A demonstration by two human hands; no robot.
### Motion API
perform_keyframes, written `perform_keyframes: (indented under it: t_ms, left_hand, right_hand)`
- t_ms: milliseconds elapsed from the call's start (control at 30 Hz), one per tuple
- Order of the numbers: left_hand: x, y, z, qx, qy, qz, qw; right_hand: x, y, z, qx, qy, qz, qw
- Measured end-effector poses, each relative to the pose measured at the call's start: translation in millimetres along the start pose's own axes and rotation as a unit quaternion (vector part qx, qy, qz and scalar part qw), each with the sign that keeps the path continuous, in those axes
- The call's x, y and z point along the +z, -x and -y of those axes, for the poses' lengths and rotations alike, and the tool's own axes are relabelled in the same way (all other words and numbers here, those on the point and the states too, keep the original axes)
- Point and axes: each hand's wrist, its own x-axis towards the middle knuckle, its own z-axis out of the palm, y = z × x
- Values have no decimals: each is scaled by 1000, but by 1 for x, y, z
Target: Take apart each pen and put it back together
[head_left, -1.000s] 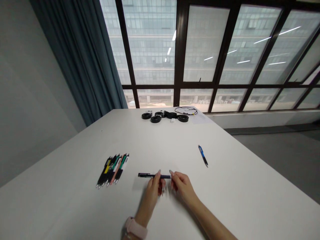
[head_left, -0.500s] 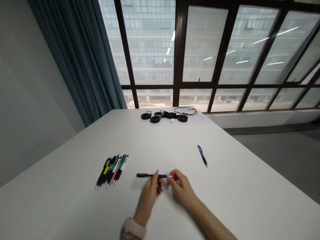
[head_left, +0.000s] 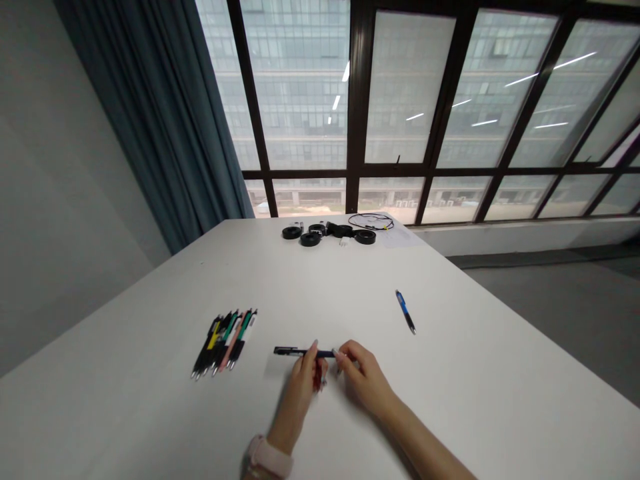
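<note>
A dark pen (head_left: 287, 351) is held level above the white table, its clip end pointing left. My left hand (head_left: 305, 377) is closed around the middle of its barrel, thumb on top. At the pen's right end, my right hand (head_left: 364, 373) pinches the tip between thumb and fingers, which hide that tip. Left of my hands lies a row of several pens (head_left: 223, 343) in black, yellow, green, pink and white, side by side and slanted. To the right, apart from my hands, a blue pen with a black grip (head_left: 405, 312) lies alone.
Toward the far edge of the white table (head_left: 320, 287) lie several black tape-like rolls (head_left: 310, 239), a coiled black cable (head_left: 371, 222) and a pale sheet of paper (head_left: 403, 238). Beyond stand windows and a blue curtain (head_left: 150, 100).
My right fingers have slid slightly left over the pen's tip, covering the light end that showed before. The pen, my left hand and the other pens stay nearly the same.
</note>
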Motion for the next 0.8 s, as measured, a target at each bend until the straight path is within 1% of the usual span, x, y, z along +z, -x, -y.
perform_keyframes:
  t_ms: [267, 467, 633, 800]
  left_hand:
    - [2, 3, -1, 8, -13, 1, 1000]
    - [3, 5, -4, 7, -24, 4, 1000]
    - [3, 5, -1, 7, -12, -14, 1000]
    - [2, 4, -2, 11, -5, -22, 1000]
  right_hand:
    - [1, -1, -2, 4, 0, 5, 1000]
    - [3, -1, -3, 34, 0, 13, 999]
    - [3, 1, -5, 40, -14, 25, 999]
    - [1, 1, -5, 27, -42, 3, 999]
